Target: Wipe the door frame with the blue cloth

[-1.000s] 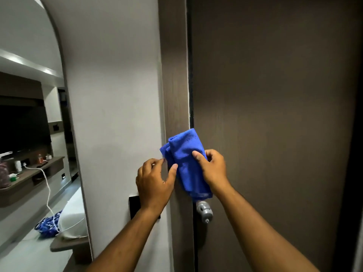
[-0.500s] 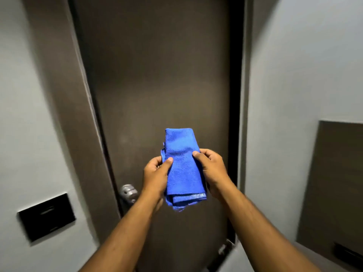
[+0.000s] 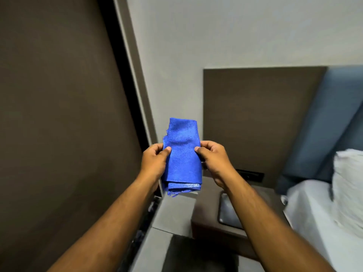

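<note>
The folded blue cloth (image 3: 182,156) hangs upright in mid-air in the centre of the view. My left hand (image 3: 155,163) pinches its left edge and my right hand (image 3: 214,161) pinches its right edge. The dark brown door (image 3: 59,124) fills the left side. The right upright of the door frame (image 3: 135,75) runs down from the top, just left of and behind the cloth. The cloth is off the frame, not touching it.
A grey wall (image 3: 216,36) stands right of the frame, with a brown panel (image 3: 259,118) on it. A bedside table (image 3: 220,218) sits below my right hand. A bed with white bedding (image 3: 324,209) and a blue headboard (image 3: 330,124) lies at the right.
The view has swung right, from the door's left frame across the door to its right frame. My left hand has taken hold of the cloth, now held by both hands.
</note>
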Available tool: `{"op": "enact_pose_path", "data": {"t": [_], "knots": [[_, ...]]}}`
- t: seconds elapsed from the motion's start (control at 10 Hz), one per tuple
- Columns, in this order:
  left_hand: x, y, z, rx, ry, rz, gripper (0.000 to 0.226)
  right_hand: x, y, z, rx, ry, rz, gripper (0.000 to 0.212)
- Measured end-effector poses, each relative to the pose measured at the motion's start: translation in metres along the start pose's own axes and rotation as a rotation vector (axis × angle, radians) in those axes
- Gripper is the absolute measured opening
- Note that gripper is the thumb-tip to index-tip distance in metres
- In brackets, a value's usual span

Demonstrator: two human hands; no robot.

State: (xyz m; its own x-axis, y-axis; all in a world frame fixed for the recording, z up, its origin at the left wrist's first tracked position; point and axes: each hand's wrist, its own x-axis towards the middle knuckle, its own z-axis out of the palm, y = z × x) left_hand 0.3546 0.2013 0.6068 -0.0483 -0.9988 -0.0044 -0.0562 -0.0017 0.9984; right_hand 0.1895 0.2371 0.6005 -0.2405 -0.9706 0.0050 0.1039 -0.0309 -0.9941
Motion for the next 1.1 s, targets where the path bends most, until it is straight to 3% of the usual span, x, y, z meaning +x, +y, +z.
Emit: {"op": "enact_pose_path", "data": {"t": [0.1, 0.2, 0.5, 0.7, 0.9, 1.1], "knots": [[0.044, -0.048, 0.087, 0.08, -0.075, -0.077, 0.011, 0.044, 0.043, -0.08, -0.049, 0.091, 0.086, 0.016], [0.069, -0.079, 0.13, 0.118, -0.106, -0.132, 0.012, 0.071, 0.073, -0.119, -0.07, 0.124, 0.154, 0.015], [0.158, -0.28, 0.29, 0.334, -0.2, -0.483, 0.011, 0.169, 0.267, -0.266, -0.259, 0.23, 0.52, 0.016], [0.188, -0.427, 0.341, 0.416, -0.269, -0.606, 0.016, 0.196, 0.414, -0.306, -0.345, 0.331, 0.702, 0.013], [0.207, -0.528, 0.371, 0.526, -0.314, -0.619, 0.013, 0.225, 0.511, -0.329, -0.466, 0.309, 0.754, 0.015], [0.209, -0.56, 0.37, 0.791, -0.402, -0.522, 0.034, 0.223, 0.552, -0.341, -0.699, 0.178, 0.793, 0.007]]}}
